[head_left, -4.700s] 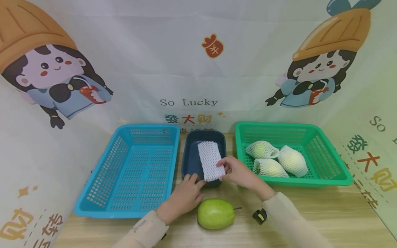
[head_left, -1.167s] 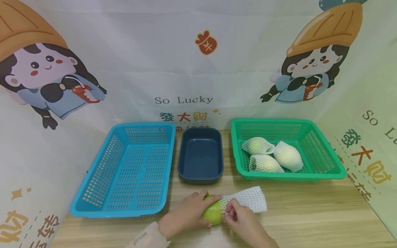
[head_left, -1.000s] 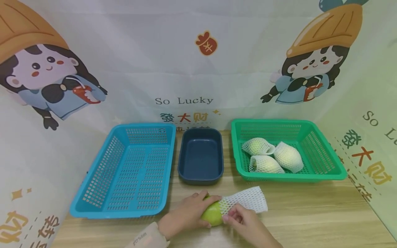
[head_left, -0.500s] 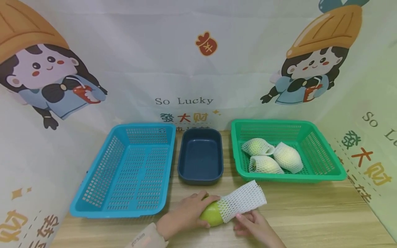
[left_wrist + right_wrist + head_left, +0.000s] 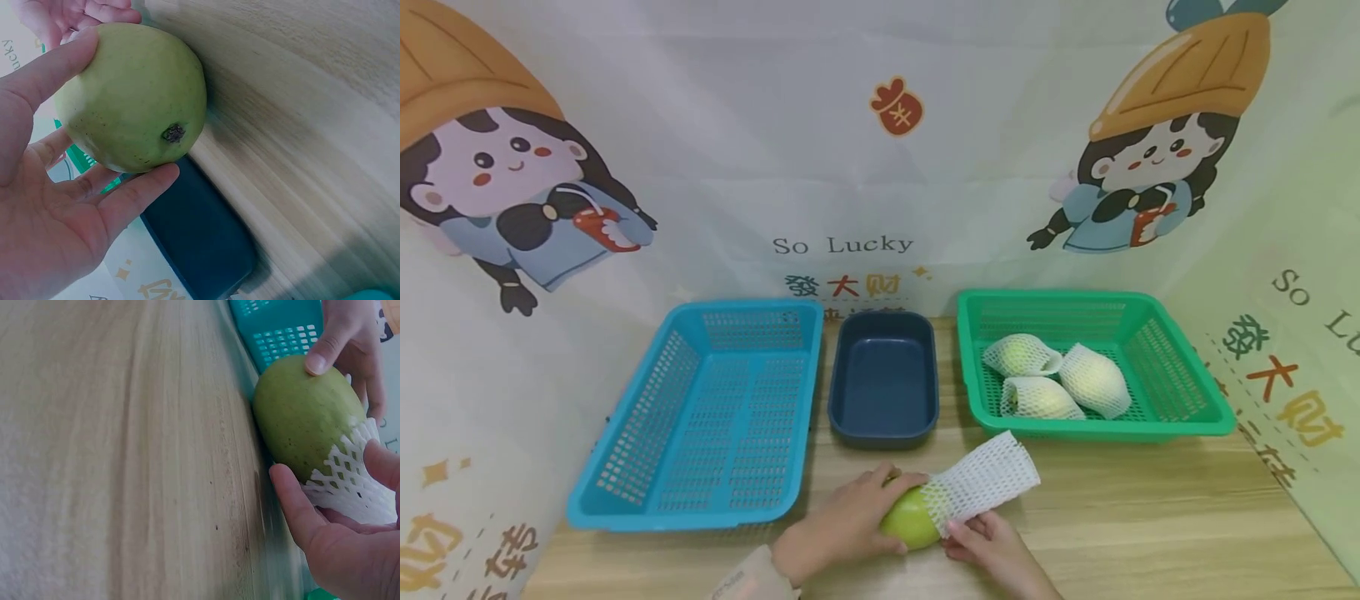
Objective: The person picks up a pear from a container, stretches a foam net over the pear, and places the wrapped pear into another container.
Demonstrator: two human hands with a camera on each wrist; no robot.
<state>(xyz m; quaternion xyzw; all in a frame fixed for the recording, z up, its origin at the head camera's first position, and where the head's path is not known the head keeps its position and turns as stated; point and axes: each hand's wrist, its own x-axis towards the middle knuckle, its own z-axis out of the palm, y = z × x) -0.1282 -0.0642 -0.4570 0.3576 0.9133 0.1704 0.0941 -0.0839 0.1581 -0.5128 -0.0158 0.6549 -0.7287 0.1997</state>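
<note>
A green pear (image 5: 910, 522) lies on the table near the front, with a white foam fruit net (image 5: 988, 479) pulled over its right end. The rest of the net sticks out up and to the right, still flat. My left hand (image 5: 853, 518) grips the bare left end; in the left wrist view thumb and fingers curve round the pear (image 5: 137, 94), its dark blossom end showing. My right hand (image 5: 996, 550) holds the net's lower edge against the pear. In the right wrist view its thumb and fingers lie either side of the net (image 5: 353, 481).
A blue basket (image 5: 696, 521) with nothing in it stands at the left. Behind the pear is a dark blue tray (image 5: 883, 383), bare inside. The green basket (image 5: 1105, 427) at the right holds three netted pears (image 5: 1093, 381). A printed cloth (image 5: 865, 183) hangs behind.
The foam net came out of the dark tray and went onto the pear's stem end. Lately the right hand shifted along the net's lower edge, and the net's free end tilted upward.
</note>
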